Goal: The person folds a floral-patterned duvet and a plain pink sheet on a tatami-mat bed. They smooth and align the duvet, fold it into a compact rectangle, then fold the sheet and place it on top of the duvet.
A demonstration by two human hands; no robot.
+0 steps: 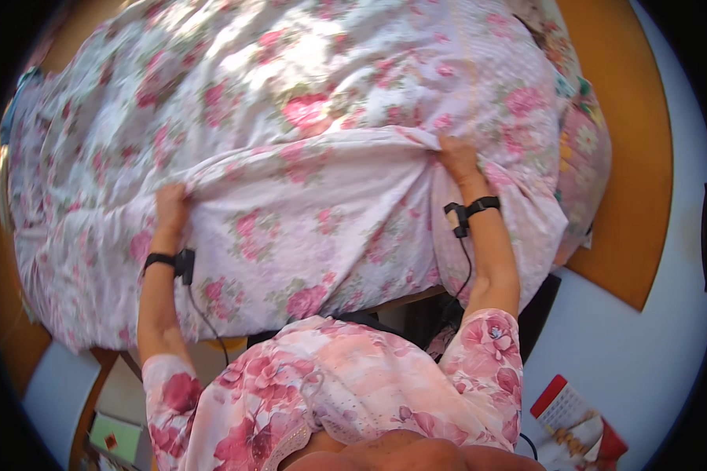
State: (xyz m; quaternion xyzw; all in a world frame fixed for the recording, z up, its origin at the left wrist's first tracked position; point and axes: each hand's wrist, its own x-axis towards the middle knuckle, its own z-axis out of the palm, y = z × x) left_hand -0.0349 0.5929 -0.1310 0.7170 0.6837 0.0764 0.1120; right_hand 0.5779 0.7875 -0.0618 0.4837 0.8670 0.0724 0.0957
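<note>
Before me a white and pink floral bedsheet (342, 176) covers a bed, its near part hanging over the front edge. My left hand (172, 203) grips a gathered fold of it at the left. Farther right and a bit farther from me, my right hand (458, 158) clutches the same cloth. Between the two hands the sheet is pulled into a raised ridge, with creases slanting down from the right hand. Some fingers of both hands are hidden by the cloth. Each wrist wears a black strap with a small cabled device.
Patterned bedding (586, 153) shows past the sheet at the right, against a wooden headboard (624, 147). A calendar (577, 418) hangs on the pale wall at lower right. At lower left stands furniture with a green box (115, 437). Sunlight falls on the far bedding.
</note>
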